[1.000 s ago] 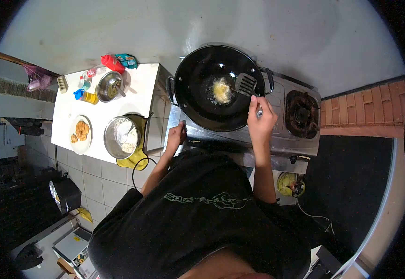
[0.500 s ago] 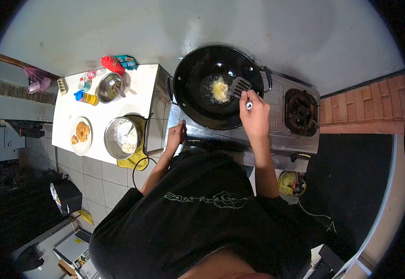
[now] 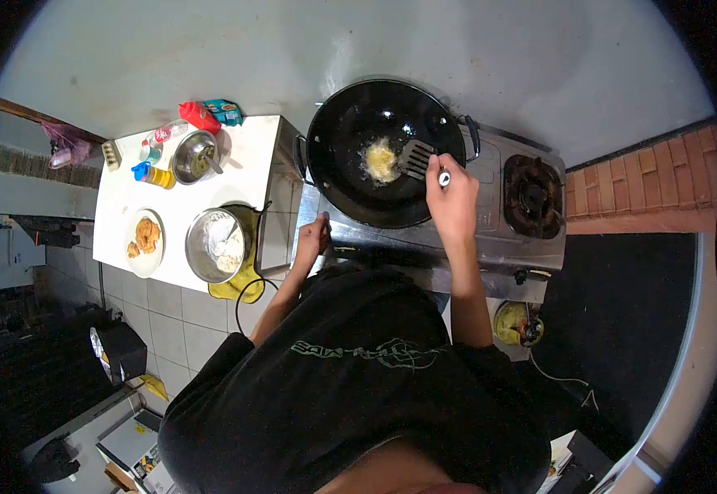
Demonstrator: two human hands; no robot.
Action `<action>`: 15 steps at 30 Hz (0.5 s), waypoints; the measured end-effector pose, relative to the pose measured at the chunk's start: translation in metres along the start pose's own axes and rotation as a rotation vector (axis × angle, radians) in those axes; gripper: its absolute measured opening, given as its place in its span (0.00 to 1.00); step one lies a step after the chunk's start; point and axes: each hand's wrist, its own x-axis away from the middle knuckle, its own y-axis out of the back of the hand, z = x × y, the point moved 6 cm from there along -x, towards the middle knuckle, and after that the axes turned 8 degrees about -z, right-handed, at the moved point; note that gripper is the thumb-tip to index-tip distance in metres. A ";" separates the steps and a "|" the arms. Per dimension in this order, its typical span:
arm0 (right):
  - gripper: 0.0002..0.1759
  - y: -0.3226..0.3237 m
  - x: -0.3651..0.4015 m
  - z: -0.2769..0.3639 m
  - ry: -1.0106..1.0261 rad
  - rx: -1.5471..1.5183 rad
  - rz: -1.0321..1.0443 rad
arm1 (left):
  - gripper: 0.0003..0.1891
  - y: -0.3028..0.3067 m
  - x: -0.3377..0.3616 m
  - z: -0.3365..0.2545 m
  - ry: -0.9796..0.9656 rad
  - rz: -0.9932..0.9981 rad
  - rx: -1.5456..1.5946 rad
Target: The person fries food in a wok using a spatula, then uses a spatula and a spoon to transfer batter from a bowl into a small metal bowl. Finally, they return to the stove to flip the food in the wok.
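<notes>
My right hand (image 3: 453, 193) is closed round the handle of a black slotted spatula (image 3: 417, 159), whose blade is inside the wok. A large black wok (image 3: 375, 206) stands on the left burner of the stove. In its oil lies a piece of pale yellow, battered food (image 3: 381, 160), just left of the spatula blade; bubbles ring its edge. My left hand (image 3: 312, 237) is at the stove's front left corner with its fingers curled in. What those fingers hold, if anything, is hidden.
Right of the wok is a second burner (image 3: 533, 198). On the white table (image 3: 132, 226) at left stand a plate (image 3: 140, 265) with fried pieces, a bowl of white flour (image 3: 221, 243), a smaller metal bowl (image 3: 185, 156) and several bottles. A yellow-green tub (image 3: 506, 323) sits low at right.
The battered piece has shifted slightly left in the oil. The spatula blade has moved a little left and up, and my right hand barely moved. My left hand stays in place.
</notes>
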 end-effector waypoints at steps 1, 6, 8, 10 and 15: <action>0.11 0.003 0.000 -0.002 0.000 0.002 -0.002 | 0.24 0.000 -0.001 0.001 -0.006 -0.003 0.001; 0.11 0.021 0.000 0.000 0.037 0.034 -0.084 | 0.24 -0.002 -0.002 0.003 0.005 -0.002 0.004; 0.11 0.025 0.001 0.000 0.046 0.035 -0.093 | 0.24 -0.002 0.000 0.000 0.005 -0.025 -0.007; 0.10 0.029 0.002 0.002 0.067 0.051 -0.103 | 0.24 -0.003 0.002 -0.003 0.008 0.001 0.000; 0.11 0.030 0.006 -0.005 0.039 0.023 -0.099 | 0.25 -0.003 0.000 -0.003 -0.018 -0.001 -0.007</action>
